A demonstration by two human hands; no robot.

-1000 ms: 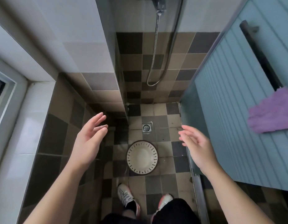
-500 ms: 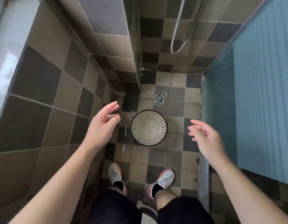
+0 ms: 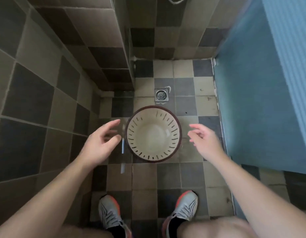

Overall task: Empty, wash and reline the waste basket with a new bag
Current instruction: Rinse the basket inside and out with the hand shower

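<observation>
Two bare hands, one basket, one drain; entries follow.

Round cream plastic waste basket with slotted sides and a dark brown rim [image 3: 154,133]: stands upright on the checked tile floor [image 3: 188,176] of the shower stall, no bag inside, its bottom showing bare. Its place just beside the square metal floor drain [image 3: 161,95] suits washing, since rinse water would run off there.

Left hand [image 3: 100,143]: above the floor at the basket's left side, near the rim but apart from it, fingers loosely spread, holding nothing.

Right hand [image 3: 204,140]: mirrored at the basket's right side, also apart from the rim, fingers relaxed and slightly bent, holding nothing. The pair flank the basket as if to take it by both sides; that is a judgement.

Thin pale blue stick [image 3: 122,146]: lies on the tiles just left of the basket; what it is cannot be told.

Grey and orange shoes [image 3: 184,207]: planted apart, facing the basket.

Blue ribbed panel [image 3: 269,83]: bounds the stall on the right.
</observation>
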